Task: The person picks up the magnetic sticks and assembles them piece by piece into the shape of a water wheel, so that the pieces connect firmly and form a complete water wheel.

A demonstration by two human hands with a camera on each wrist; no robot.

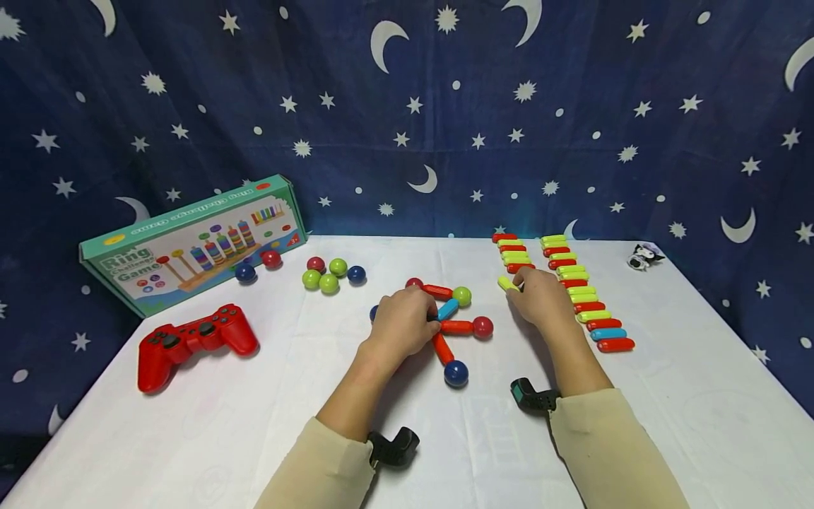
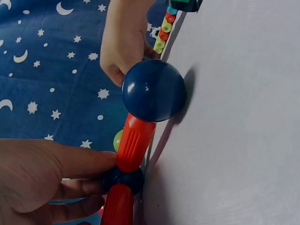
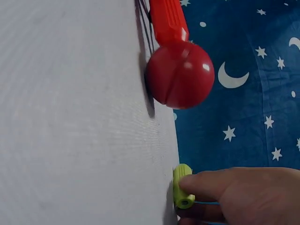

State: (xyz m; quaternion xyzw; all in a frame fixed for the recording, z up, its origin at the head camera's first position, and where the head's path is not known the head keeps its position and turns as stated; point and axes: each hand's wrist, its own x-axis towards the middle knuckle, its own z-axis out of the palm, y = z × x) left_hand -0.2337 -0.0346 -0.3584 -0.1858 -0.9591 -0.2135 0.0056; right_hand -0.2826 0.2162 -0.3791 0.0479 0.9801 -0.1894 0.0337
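Observation:
My left hand pinches a dark blue ball at the middle of a construction on the table. Red sticks and a blue stick spread out from that ball. Balls cap the visible outer ends: a red ball, a green ball and a dark blue ball among them. Part of the construction is hidden behind the left hand. To its right, my right hand holds a yellow-green stick between thumb and fingers, beside the rows of sticks and apart from the construction.
Two rows of red, yellow-green and blue sticks line the right side. Loose balls lie at the back left, near a game box and a red game controller. A small figure stands at the back right.

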